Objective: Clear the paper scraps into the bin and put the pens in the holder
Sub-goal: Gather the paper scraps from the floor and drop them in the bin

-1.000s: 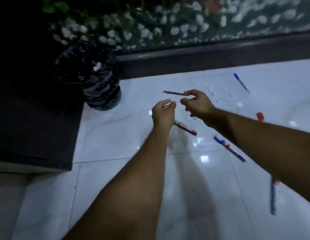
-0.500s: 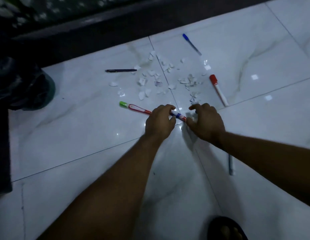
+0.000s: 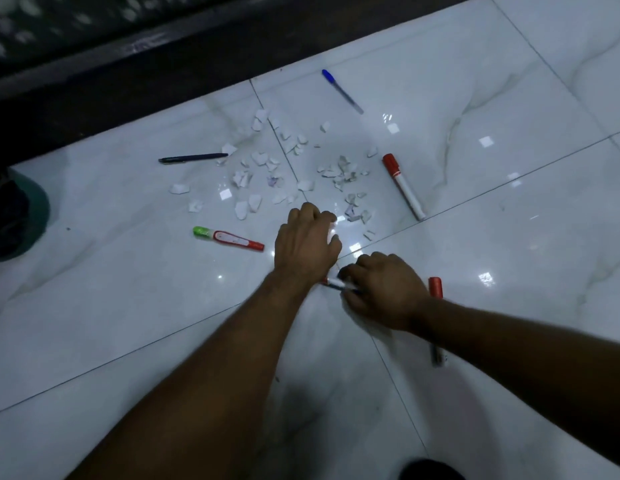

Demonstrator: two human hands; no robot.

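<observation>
We look down at a glossy white tiled floor point(image 3: 128, 306) in dim light, both bare arms reaching forward. Our right hand point(image 3: 383, 289) has its fingers curled round a thin pen point(image 3: 336, 284), pinching it low against the tile; only the pen's red-and-white end and a bit of dark barrel stick out to the left. Our left hand point(image 3: 306, 244) is just beyond it, knuckles up and fingers bent down at the near edge of the paper scraps point(image 3: 254, 203). We cannot tell whether it holds anything. The scraps lie scattered across the tile joint ahead of us. Around them lie a blue-capped pen point(image 3: 341, 91) at the far side, a dark pen point(image 3: 194, 157) to the left, a red-capped white marker point(image 3: 403, 187) to the right and a green-capped red-and-white pen point(image 3: 228, 239) just left of our left hand. A second red-capped marker point(image 3: 436, 287) is partly hidden behind our right wrist. The bin point(image 3: 21, 220), dark with a black liner, is cut off at the left edge, well apart from the scraps. A dark ledge point(image 3: 128, 74) runs along the top.
</observation>
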